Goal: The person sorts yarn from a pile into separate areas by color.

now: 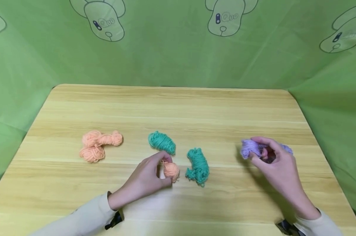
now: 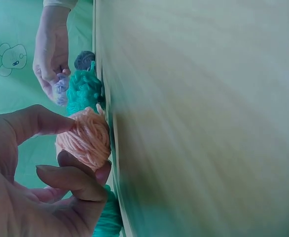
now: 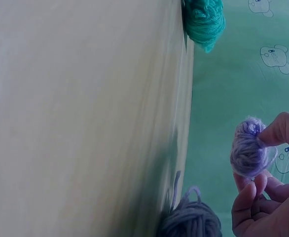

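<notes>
Grip of the left hand [image 1: 146,175] holds a peach ball [image 1: 171,171] between thumb and fingers, which cover part of it; whether the ball touches the bench [image 1: 225,203], I cannot tell. Well to the right of the peach ball, the right hand [image 1: 281,165] pinches a purple bundle [image 1: 249,148] above the bench. Farther right of the ball, more purple yarn [image 1: 286,149] is mostly hidden by this hand. Beyond the ball, the left wrist view shows a dark bundle [image 2: 84,60], too blurred to be sure of its colour. One green bundle [image 1: 162,142] lies just behind the peach ball, another green bundle [image 1: 199,166] to its right. Well to its left lies a peach cluster [image 1: 92,139], whose touching pieces are difficult to count.
</notes>
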Available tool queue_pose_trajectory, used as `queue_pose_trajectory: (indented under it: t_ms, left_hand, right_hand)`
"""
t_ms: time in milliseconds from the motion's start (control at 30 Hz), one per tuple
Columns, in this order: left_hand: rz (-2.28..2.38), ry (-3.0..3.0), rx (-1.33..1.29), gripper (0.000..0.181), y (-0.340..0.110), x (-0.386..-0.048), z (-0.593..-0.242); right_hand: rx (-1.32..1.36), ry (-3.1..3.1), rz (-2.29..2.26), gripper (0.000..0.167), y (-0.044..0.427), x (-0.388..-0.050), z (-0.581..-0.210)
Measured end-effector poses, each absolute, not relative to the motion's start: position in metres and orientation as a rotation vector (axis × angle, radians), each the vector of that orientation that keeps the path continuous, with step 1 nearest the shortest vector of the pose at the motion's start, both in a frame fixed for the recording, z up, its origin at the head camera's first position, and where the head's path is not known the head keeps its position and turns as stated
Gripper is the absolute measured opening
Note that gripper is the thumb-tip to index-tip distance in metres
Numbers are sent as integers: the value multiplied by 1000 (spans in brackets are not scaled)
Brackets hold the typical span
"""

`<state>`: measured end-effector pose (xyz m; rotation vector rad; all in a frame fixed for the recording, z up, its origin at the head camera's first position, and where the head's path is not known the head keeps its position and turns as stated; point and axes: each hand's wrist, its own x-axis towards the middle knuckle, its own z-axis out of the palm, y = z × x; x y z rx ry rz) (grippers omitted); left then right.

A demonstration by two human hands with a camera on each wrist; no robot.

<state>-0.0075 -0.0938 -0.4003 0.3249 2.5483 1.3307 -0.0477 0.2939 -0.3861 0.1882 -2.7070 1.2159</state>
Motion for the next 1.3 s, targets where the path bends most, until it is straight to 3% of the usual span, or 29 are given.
queue_pose_trajectory:
  t_ms: [833,1300]
  left_hand:
    - [1334,2542,321,46,-93,-9,-401]
    - [1328,2546,318,45,-91,-9,-400]
  right_hand:
    - [118,-2719,996,49,302,-51,-385]
    - [-67,-2754,986,53,328,-50,-374]
